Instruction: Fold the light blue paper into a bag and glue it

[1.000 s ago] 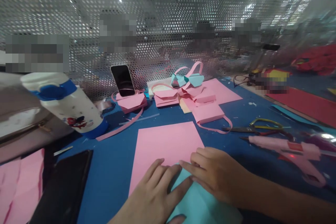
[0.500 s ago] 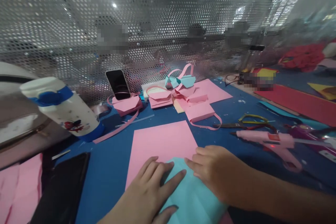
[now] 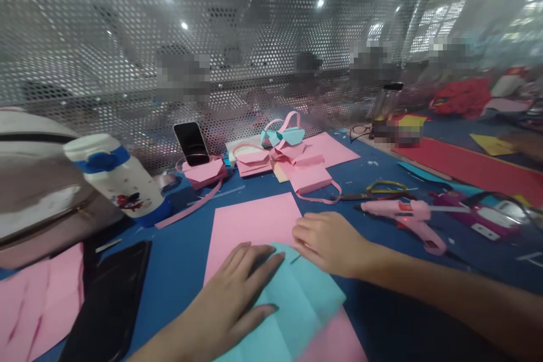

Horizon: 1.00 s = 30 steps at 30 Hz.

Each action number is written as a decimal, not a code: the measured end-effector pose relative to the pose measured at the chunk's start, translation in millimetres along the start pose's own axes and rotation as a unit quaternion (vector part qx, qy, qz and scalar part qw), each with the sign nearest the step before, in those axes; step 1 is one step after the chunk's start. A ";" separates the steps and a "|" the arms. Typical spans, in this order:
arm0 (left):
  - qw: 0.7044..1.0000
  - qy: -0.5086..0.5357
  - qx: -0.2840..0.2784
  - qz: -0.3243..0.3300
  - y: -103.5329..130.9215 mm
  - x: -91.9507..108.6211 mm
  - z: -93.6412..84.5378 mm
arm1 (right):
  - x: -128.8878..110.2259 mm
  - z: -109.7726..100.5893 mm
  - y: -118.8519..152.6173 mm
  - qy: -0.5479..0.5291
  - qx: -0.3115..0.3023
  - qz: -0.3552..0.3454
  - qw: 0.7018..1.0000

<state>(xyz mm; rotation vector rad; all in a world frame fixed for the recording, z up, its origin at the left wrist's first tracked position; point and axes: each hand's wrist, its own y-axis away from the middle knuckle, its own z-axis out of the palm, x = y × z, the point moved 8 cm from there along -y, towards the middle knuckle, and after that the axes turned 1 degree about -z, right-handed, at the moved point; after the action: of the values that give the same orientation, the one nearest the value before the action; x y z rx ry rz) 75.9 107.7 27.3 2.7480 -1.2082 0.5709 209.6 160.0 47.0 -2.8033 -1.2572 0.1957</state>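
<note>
A creased sheet of light blue paper (image 3: 297, 300) lies over a pink paper sheet (image 3: 254, 218) at the near middle of the table. My left hand (image 3: 235, 291) rests on its left part, fingers and thumb spread apart. Curled at the far right edge of the blue paper, my right hand (image 3: 328, 243) has its fingers pressed together on that edge; the fingertips are partly hidden. A short dark mark or slit shows in the blue paper by the right fingertips.
Behind stand small folded pink paper bags (image 3: 311, 178) and a phone (image 3: 192, 143). A white-and-blue bottle (image 3: 123, 181) and a black phone-like slab (image 3: 108, 300) are at left. At right lie scissors (image 3: 373, 192), a pink glue gun (image 3: 399, 212) and red paper (image 3: 466, 161).
My view has swung slightly to the right. The blue paper shows more of its folds and right corner. My right hand's fingers have moved to its far edge; my left hand stays spread on it.
</note>
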 end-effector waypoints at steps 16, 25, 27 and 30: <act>0.967 0.086 0.186 -0.151 30.0 -28.8 -25.1 | 23.1 17.6 -4.2 -0.270 0.081 0.100 0.954; 0.883 0.313 0.262 -0.234 43.9 -77.1 -27.4 | 44.4 22.3 -5.6 -0.480 0.181 0.122 0.850; 0.876 0.330 0.254 -0.243 45.5 -82.3 -24.4 | 46.5 22.9 -5.1 -0.504 0.190 0.126 0.833; 0.868 0.348 0.249 -0.254 48.4 -88.8 -18.6 | 47.2 26.3 -6.1 -0.535 0.180 0.129 0.815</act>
<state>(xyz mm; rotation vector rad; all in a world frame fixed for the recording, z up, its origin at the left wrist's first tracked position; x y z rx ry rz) -19.7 140.4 8.3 2.5958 -0.1682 1.7662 232.5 199.5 17.4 -2.4289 -0.7093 1.9841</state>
